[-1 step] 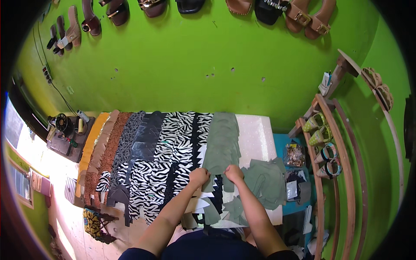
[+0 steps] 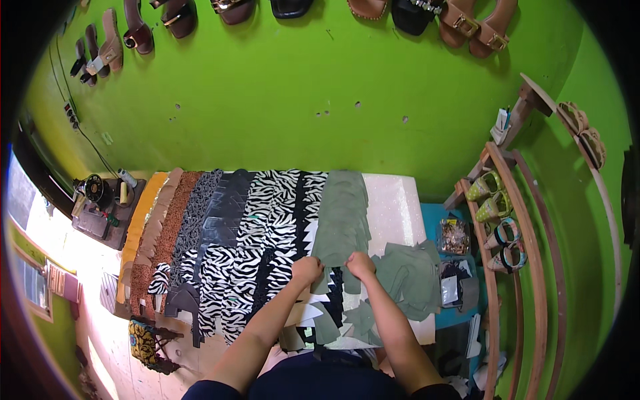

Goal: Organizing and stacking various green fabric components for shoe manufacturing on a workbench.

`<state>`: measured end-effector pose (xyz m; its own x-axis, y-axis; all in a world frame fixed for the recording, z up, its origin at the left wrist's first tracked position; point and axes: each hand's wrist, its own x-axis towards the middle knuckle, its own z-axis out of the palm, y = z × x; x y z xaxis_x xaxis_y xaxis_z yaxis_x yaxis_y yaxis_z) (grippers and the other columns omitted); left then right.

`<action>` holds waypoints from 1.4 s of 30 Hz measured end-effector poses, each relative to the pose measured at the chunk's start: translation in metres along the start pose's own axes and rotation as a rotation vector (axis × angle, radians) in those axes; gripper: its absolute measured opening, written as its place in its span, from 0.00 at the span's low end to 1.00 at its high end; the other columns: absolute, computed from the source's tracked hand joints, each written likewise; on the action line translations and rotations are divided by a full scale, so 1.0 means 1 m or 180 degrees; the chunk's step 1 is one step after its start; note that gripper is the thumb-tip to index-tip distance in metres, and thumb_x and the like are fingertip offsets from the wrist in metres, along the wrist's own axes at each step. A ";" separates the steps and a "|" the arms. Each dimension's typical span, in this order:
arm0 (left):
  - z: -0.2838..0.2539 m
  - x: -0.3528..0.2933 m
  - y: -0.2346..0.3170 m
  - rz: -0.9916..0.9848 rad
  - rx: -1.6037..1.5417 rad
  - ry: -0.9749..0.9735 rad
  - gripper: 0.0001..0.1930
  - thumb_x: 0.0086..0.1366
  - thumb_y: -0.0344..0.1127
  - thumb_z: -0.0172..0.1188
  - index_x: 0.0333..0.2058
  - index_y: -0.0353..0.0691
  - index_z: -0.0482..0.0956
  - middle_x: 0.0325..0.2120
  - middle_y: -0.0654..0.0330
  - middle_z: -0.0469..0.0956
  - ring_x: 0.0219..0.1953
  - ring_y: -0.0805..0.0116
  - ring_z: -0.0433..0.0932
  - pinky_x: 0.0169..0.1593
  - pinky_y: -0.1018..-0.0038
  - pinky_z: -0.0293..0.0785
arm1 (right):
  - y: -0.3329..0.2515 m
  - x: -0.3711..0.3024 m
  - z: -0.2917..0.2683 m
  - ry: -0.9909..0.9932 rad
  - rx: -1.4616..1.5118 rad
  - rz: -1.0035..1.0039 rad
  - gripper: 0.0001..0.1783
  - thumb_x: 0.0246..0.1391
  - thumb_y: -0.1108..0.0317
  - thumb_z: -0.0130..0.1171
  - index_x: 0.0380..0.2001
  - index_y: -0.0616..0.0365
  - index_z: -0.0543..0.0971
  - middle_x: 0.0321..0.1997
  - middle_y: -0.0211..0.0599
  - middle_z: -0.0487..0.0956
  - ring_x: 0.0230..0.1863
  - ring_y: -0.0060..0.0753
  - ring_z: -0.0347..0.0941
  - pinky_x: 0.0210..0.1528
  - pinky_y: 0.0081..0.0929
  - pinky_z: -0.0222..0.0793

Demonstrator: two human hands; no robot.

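Both my hands are at the near end of a long row of overlapping grey-green cut pieces (image 2: 341, 207), which look like fabric or soft leather. My left hand (image 2: 307, 269) has its fingers closed on the left corner of the nearest green piece (image 2: 335, 257). My right hand (image 2: 361, 265) pinches the right corner of that same piece. To the right lies a loose heap of green pieces (image 2: 405, 283). Left of the row, zebra-print pieces (image 2: 273, 207) overlap in columns.
Farther left on the table are dark (image 2: 223, 220), brown-speckled (image 2: 175, 227) and yellow (image 2: 140, 233) columns of pieces. A sewing machine (image 2: 100, 200) stands at the far left. A wooden rack (image 2: 520, 267) with sandals rises at the right, beside a clear tub (image 2: 453, 237). Sandals hang on the green wall.
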<state>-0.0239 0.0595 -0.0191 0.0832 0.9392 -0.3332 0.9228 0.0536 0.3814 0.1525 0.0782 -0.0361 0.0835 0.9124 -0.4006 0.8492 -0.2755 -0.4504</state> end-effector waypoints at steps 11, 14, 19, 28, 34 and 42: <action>0.000 -0.005 0.012 0.0834 0.1357 0.0921 0.09 0.54 0.40 0.52 0.25 0.42 0.76 0.25 0.61 0.76 0.32 0.66 0.72 0.33 0.72 0.64 | -0.006 -0.003 -0.006 0.0244 -0.0229 -0.0058 0.16 0.40 0.59 0.62 0.30 0.57 0.74 0.31 0.43 0.77 0.37 0.44 0.73 0.37 0.39 0.68; -0.002 -0.015 0.005 0.1123 0.1619 0.1141 0.11 0.51 0.39 0.53 0.31 0.41 0.74 0.33 0.59 0.74 0.35 0.65 0.72 0.36 0.74 0.65 | -0.027 -0.021 -0.012 0.0270 -0.0603 0.0046 0.18 0.41 0.61 0.61 0.33 0.60 0.71 0.35 0.44 0.77 0.40 0.44 0.72 0.39 0.39 0.67; 0.017 -0.032 -0.005 0.1993 0.1146 0.1150 0.20 0.54 0.38 0.49 0.46 0.37 0.69 0.47 0.59 0.69 0.48 0.67 0.68 0.49 0.72 0.63 | -0.021 -0.048 0.011 0.0771 -0.0569 -0.2001 0.17 0.49 0.64 0.51 0.42 0.61 0.70 0.50 0.43 0.70 0.53 0.40 0.64 0.50 0.37 0.62; 0.035 -0.038 -0.017 0.1611 0.1372 0.0984 0.25 0.59 0.46 0.47 0.51 0.37 0.66 0.54 0.57 0.63 0.54 0.65 0.63 0.56 0.66 0.57 | 0.024 -0.056 0.024 0.0839 -0.1227 -0.2073 0.25 0.54 0.55 0.43 0.51 0.58 0.67 0.58 0.36 0.64 0.59 0.30 0.59 0.62 0.40 0.44; 0.034 -0.038 -0.018 0.1504 0.1376 0.0984 0.25 0.58 0.49 0.47 0.50 0.38 0.67 0.54 0.57 0.63 0.54 0.66 0.64 0.56 0.67 0.56 | 0.024 -0.055 0.024 0.0816 -0.1246 -0.1882 0.26 0.54 0.54 0.43 0.51 0.59 0.67 0.57 0.37 0.65 0.58 0.30 0.60 0.63 0.41 0.39; 0.030 -0.038 -0.012 0.1330 0.1326 0.0746 0.25 0.59 0.49 0.45 0.50 0.38 0.67 0.55 0.57 0.62 0.55 0.67 0.62 0.58 0.65 0.53 | 0.023 -0.052 0.023 0.0892 -0.1132 -0.1835 0.24 0.53 0.56 0.45 0.51 0.56 0.68 0.56 0.35 0.66 0.56 0.27 0.62 0.63 0.44 0.37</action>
<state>-0.0270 0.0133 -0.0369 0.4271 0.9041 -0.0130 0.9031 -0.4258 0.0553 0.1559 0.0175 -0.0441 -0.3380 0.9391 0.0623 0.9125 0.3432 -0.2227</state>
